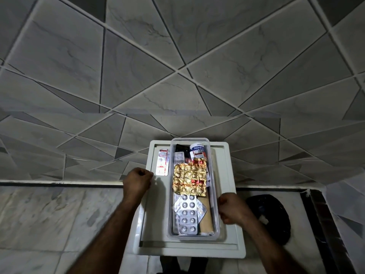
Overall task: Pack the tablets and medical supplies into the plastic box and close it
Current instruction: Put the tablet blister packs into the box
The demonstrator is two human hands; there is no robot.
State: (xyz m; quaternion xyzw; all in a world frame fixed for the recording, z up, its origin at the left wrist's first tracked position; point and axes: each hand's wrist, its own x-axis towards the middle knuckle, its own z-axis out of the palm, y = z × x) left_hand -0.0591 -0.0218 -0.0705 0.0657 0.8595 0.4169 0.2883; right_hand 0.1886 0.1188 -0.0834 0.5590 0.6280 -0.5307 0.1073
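Observation:
A clear plastic box [215, 186] stands open on a white tray [231, 194]. Inside lie a silver tablet strip [185, 214], a crumpled gold foil strip [189, 178], a roll of adhesive tape [197, 152], a brown packet [206, 216] and dark items at the far end. One red-and-white tablet strip [163, 162] lies on the tray, left of the box. My left hand [137, 181] is a closed fist at the tray's left edge, just below that strip. My right hand [234, 208] is a closed fist against the box's right wall. No lid is visible.
The tray rests on a marble ledge [59, 214] against a grey tiled wall [177, 66]. A black plastic bag [270, 214] lies to the right of the tray. A dark ledge border [324, 224] runs along the far right.

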